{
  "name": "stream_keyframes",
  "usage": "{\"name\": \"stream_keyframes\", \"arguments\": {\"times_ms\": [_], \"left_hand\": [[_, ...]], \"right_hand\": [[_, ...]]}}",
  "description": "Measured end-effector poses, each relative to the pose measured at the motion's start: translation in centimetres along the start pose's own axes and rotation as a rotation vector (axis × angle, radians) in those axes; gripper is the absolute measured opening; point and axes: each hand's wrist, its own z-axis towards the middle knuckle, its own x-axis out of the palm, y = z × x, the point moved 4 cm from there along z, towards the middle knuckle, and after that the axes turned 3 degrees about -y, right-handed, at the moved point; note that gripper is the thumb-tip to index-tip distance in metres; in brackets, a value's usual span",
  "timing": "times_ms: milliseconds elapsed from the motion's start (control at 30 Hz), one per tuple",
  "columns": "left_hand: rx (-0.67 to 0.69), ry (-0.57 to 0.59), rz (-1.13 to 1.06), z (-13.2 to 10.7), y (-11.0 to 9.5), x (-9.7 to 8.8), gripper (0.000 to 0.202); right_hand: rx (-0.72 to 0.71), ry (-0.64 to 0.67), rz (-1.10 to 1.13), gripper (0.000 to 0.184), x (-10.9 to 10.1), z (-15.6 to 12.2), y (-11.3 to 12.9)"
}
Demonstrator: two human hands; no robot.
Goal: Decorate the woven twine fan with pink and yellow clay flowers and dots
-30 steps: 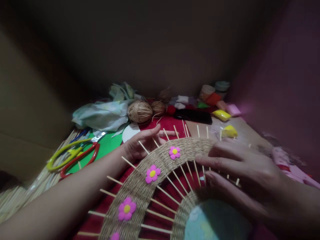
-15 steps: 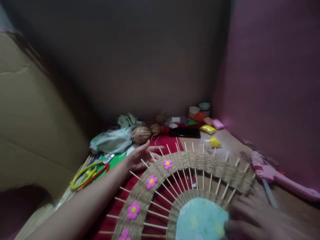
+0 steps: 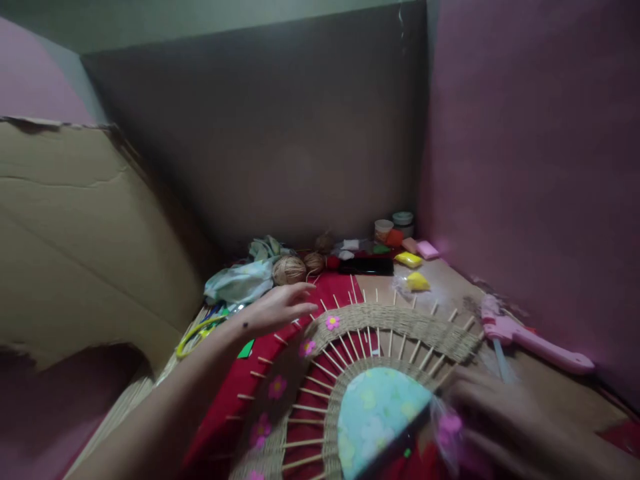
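Observation:
A woven fan-shaped piece of twine on thin sticks lies in front of me, with pink flowers along its left band. Light blue-green floral fabric covers its inner half-circle. Above the fan's upper-left edge is my left hand, fingers extended and apart, holding nothing. At the fan's lower right, my right hand is blurred by motion. Its fingers close around a pink piece in clear plastic, like a packet of modelling clay; the grip is partly smeared.
A pink glue gun lies at the right. Twine balls, crumpled fabric, a black phone and yellow clay packets line the back. Yellow-handled scissors lie left, near a cardboard sheet. Walls stand behind and right.
My view has tilted upward. My left hand has turned palm-down with its fingers over the fan's edge. A plastic-wrapped pink piece now shows at my right hand, and the fan's lower right edge has lifted into view.

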Motion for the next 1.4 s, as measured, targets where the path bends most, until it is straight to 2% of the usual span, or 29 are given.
{"name": "stream_keyframes", "arguments": {"times_ms": [67, 133, 167, 267, 333, 433, 500, 567, 667, 800, 933, 1133, 1267, 1333, 1400], "left_hand": [[0.092, 0.039, 0.244, -1.8, -2.1, 1.7, 0.049], [0.163, 0.094, 0.379, -3.7, -4.0, 3.5, 0.051], [0.184, 0.135, 0.412, -4.6, -4.8, 4.4, 0.054], [0.217, 0.27, 0.512, -7.3, -6.5, 7.2, 0.062], [0.179, 0.307, 0.601, -8.6, -6.5, 8.8, 0.067], [0.173, 0.29, 0.682, -9.7, -5.7, 10.8, 0.08], [0.199, 0.254, 0.74, -10.1, -5.0, 11.8, 0.076], [0.229, 0.205, 0.755, -10.3, -4.5, 12.3, 0.072], [0.241, 0.157, 0.726, -10.7, -4.2, 12.5, 0.067], [0.251, 0.113, 0.728, -11.1, -4.3, 12.4, 0.058], [0.278, 0.094, 0.783, -11.1, -4.3, 12.6, 0.063], [0.291, 0.057, 0.808, -11.2, -4.7, 12.9, 0.053], [0.325, 0.084, 0.716, -10.6, -4.4, 11.8, 0.057], [0.297, -0.01, 0.579, -9.9, -4.4, 10.3, 0.034], [0.3, -0.196, 0.375, -9.3, -4.7, 8.7, 0.018]], "right_hand": [[0.064, 0.104, 0.117, 0.021, -0.9, 0.3, -0.6], [0.162, 0.187, 0.257, 0.017, -1.4, 0.7, -1.4], [0.308, 0.257, 0.45, 0.014, -1.1, 0.8, -2.0], [0.587, 0.213, 0.909, 0.015, -0.5, 1.4, -3.1], [0.719, 0.161, 1.084, 0.017, -0.1, 1.9, -3.8], [0.873, 0.089, 1.296, 0.02, 0.5, 2.4, -4.4], [0.906, 0.095, 1.41, 0.02, 0.8, 2.7, -4.4], [0.892, 0.158, 1.5, 0.018, 1.3, 2.9, -4.0], [0.892, 0.231, 1.604, 0.022, 2.2, 3.0, -3.2], [0.996, 0.319, 1.594, 0.037, 3.7, 3.0, -2.6], [0.937, 0.468, 1.521, 0.023, 4.7, 3.4, -2.0], [0.855, 0.496, 1.45, 0.02, 5.5, 5.1, -2.1], [0.806, 0.487, 1.389, 0.018, 5.9, 6.5, -2.6], [0.792, 0.467, 1.354, 0.018, 6.2, 6.9, -2.9], [0.789, 0.438, 1.326, 0.018, 6.5, 7.1, -3.1]]}}
